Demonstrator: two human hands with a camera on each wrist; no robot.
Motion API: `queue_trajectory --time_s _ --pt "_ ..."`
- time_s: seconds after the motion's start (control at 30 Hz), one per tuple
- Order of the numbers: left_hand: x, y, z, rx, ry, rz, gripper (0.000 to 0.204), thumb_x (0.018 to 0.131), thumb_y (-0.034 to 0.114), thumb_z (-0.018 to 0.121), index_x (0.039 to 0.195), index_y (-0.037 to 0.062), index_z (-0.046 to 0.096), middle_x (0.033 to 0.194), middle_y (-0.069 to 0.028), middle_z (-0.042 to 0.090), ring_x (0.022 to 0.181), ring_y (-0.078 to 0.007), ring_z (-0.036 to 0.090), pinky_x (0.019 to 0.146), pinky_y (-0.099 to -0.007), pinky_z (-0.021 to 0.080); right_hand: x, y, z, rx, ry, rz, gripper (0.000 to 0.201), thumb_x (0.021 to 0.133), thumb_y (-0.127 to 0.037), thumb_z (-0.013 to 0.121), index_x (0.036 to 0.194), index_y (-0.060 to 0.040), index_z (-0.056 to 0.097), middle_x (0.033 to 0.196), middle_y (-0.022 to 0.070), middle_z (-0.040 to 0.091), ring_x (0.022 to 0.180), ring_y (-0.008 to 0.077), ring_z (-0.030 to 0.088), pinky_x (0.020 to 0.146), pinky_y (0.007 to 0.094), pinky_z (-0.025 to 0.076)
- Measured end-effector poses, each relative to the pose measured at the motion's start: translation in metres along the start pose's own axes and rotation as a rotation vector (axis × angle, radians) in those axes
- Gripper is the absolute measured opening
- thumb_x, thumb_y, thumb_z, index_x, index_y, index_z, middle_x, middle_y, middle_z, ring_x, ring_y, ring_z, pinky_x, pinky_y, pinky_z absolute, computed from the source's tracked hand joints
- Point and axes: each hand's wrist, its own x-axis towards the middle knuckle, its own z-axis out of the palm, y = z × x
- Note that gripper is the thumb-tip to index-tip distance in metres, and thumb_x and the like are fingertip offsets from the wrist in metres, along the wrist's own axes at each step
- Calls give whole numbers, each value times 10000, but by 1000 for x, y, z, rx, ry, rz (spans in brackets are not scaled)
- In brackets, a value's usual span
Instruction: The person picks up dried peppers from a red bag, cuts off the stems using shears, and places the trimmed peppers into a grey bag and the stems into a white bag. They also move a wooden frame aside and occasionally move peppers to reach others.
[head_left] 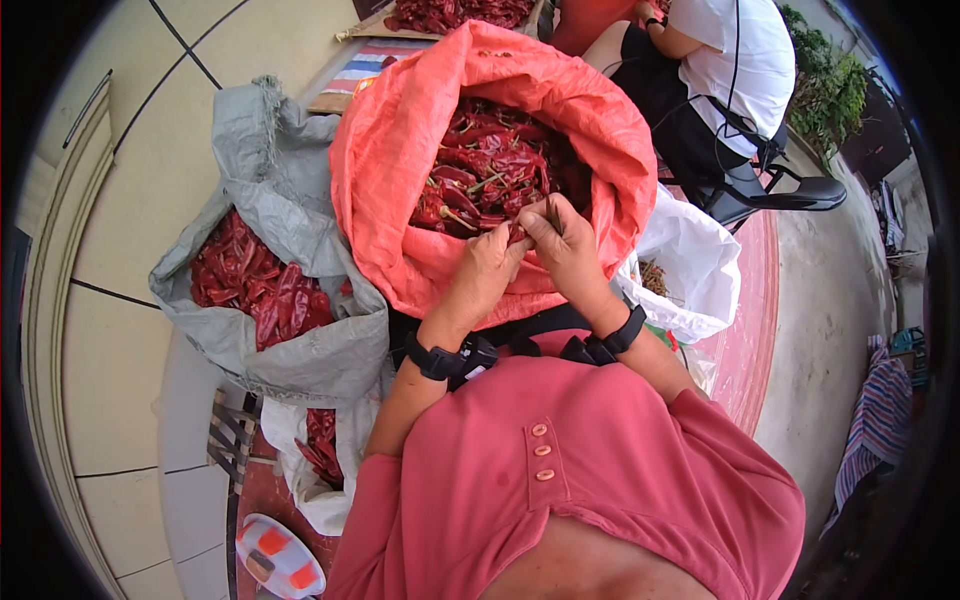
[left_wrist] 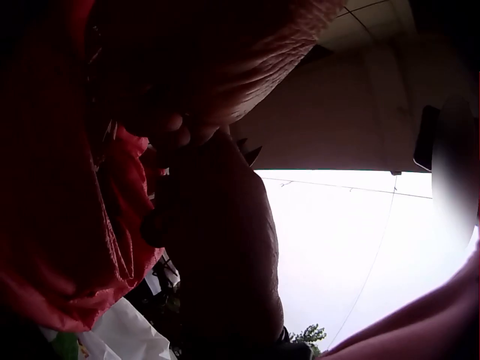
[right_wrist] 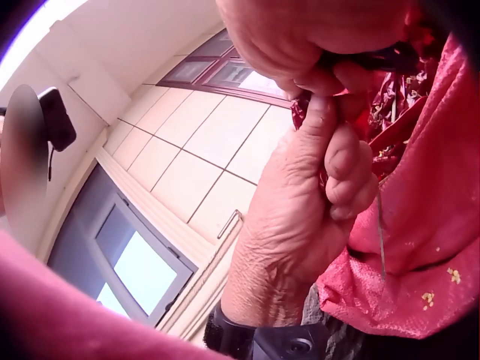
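From my end, I see the left hand (head_left: 488, 262) pinch a dried, wrinkled red chilli (right_wrist: 298, 110) over the mouth of the open coral-red woven sack (head_left: 375, 170); the right hand (head_left: 568, 245) meets it, fingers curled round a slim, dark, pointed tool (head_left: 555, 214), its type unclear; I judge the pod light, thin-skinned and easily cracked, best gripped gently near the stem; I count one coral-red sack, one grey woven sack (head_left: 290, 210), two white sacks (head_left: 715, 265) (head_left: 325, 512), one tool; the heaped chillies (head_left: 490, 160) defy counting.
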Motion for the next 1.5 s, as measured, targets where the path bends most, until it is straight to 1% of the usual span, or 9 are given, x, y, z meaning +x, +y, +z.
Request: queue_trajectory --time_s 0.27,0.47,0.57,0.73,0.8,0.87,1.0,1.2,1.5 --pt "-4 3 -1 98 -2 137 254 965 233 543 981 -21 538 681 -188 561 606 -336 576 567 -429 438 5 -5 -22 378 -181 348 162 966 -182 576 881 -47 548 740 20 544 633 71 508 540 226 392" --pt "-4 23 -5 87 -39 -37 276 967 246 532 1012 -24 565 708 -192 579 606 -309 564 590 -396 437 1 2 -17 -411 66 -389 175 972 -206 575 897 -49 547 760 23 553 661 71 511 560 223 399" --pt "-21 26 -20 -27 -98 -129 298 966 274 524 1010 -14 582 704 -167 572 607 -267 559 586 -362 434 18 -28 -48 93 436 41 241 988 -260 535 829 -80 512 703 -19 486 550 54 391 487 218 325" --pt "-55 35 -87 241 339 -216 277 953 285 548 1016 21 607 769 -67 604 698 -106 539 636 -283 438 22 -15 -135 -270 760 -245 222 979 -234 570 891 -30 561 739 -31 492 660 47 409 591 215 358" --pt "-66 31 -125 381 573 -195 290 957 284 534 1064 23 605 938 -194 660 864 -325 657 750 -398 489 11 5 -161 -552 828 -246 191 939 -207 614 923 -18 585 768 30 548 714 129 529 650 278 429" --pt "-79 -2 -163 736 742 -192 283 923 184 570 1160 29 558 1053 -208 649 946 -376 635 794 -433 487 -1 40 -196 -1205 679 68 141 891 -150 639 973 -38 613 849 112 605 811 260 607 732 361 468" --pt "-103 -25 -191 1133 758 -327 723 767 85 725 1403 54 383 1168 -208 551 1104 -398 472 962 -485 360 -5 42 -167 -954 733 -185 130 854 -76 647 982 -59 637 967 142 620 910 311 608 783 386 477" --pt "-51 18 -114 478 461 -57 298 864 126 599 1144 23 601 1128 -168 590 1061 -332 540 942 -424 417 55 5 -47 -807 117 -408 202 870 -93 608 1071 -101 628 1104 111 612 974 304 625 772 393 519" --pt "-34 35 -49 177 143 30 163 886 97 592 1023 19 632 975 -139 653 899 -315 632 787 -391 504 69 37 -9 -1009 -73 -155 180 861 -173 601 1030 -109 592 971 127 600 865 352 624 706 455 506"
